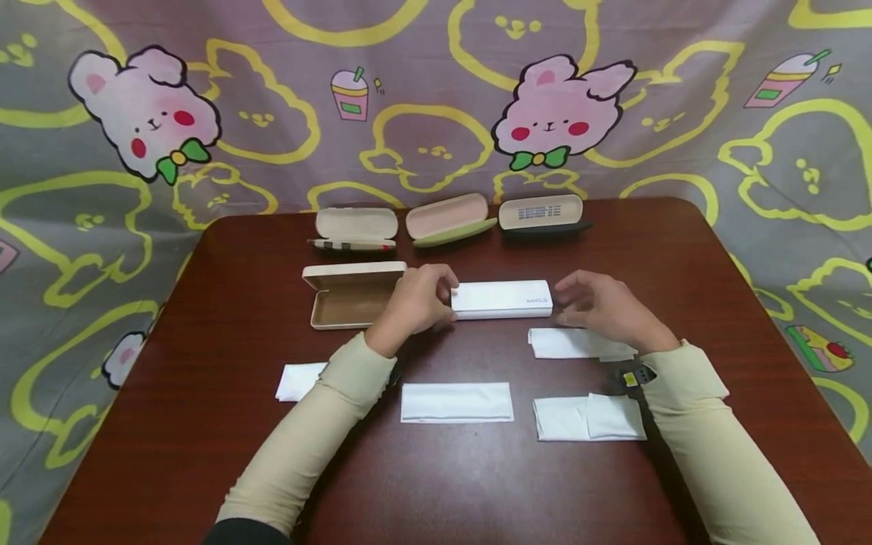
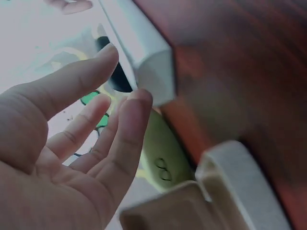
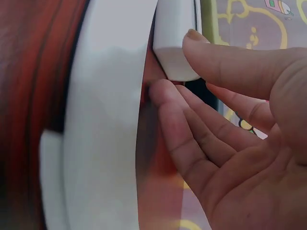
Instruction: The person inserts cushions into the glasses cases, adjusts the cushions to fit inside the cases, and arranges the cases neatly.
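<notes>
A closed white glasses case [image 1: 501, 297] with dark lettering lies between the two hands. My left hand [image 1: 414, 301] is at its left end, thumb and fingers spread apart; in the left wrist view the fingertips are by the end of the case [image 2: 139, 48], and contact is unclear. By the right end is my right hand [image 1: 608, 306], fingers loosely bent around nothing. The right wrist view shows its thumb tip beside the case [image 3: 175, 33]. Below that hand lies a folded white cloth [image 1: 575, 343]. An open beige glasses case [image 1: 354, 303] stands just left of my left hand.
Along the table's back edge stand three open glasses cases: a pale one [image 1: 357, 225], a green one [image 1: 450, 219] and a dark one [image 1: 543, 214]. Nearer are folded white cloths [image 1: 456, 403], [image 1: 589, 418], another cloth [image 1: 300, 381] partly under the left forearm. A patterned curtain [image 1: 422, 76] hangs behind.
</notes>
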Available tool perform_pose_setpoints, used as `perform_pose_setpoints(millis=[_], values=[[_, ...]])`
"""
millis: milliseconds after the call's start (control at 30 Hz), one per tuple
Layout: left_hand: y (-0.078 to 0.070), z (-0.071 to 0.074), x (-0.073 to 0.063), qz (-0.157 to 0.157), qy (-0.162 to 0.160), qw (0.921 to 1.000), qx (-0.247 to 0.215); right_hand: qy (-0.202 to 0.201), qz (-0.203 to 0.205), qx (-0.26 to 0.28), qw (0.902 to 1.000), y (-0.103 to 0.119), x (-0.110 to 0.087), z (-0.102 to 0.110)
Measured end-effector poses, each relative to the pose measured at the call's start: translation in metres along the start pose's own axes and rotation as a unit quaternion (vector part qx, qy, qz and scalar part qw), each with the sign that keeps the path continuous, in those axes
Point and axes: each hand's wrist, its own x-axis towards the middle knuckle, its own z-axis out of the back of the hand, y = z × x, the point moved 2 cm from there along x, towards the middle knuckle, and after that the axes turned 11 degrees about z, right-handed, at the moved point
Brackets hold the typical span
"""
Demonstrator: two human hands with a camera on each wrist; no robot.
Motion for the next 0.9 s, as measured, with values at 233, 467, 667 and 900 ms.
perform_pose_setpoints(millis=[233, 467, 667, 900], values=[[-0.034, -0.015, -0.009, -0.033, 0.038, 0.9987, -0.012, -0.008, -0.004, -0.05, 0.9987, -0.005, -0.027, 0.016], [-0.07, -0.05, -0.014, -0.08, 0.076, 0.9921, 0.059, -0.02, -0.036, -0.092, 0.9949, -0.011, -0.054, 0.029], [-0.085, -0.069, -0.013, -0.092, 0.102, 0.9851, 0.103, -0.017, -0.057, -0.098, 0.9934, -0.022, -0.07, 0.034], [-0.092, -0.085, -0.01, -0.081, 0.118, 0.9799, 0.139, -0.013, -0.063, -0.102, 0.9927, -0.03, -0.081, 0.031]])
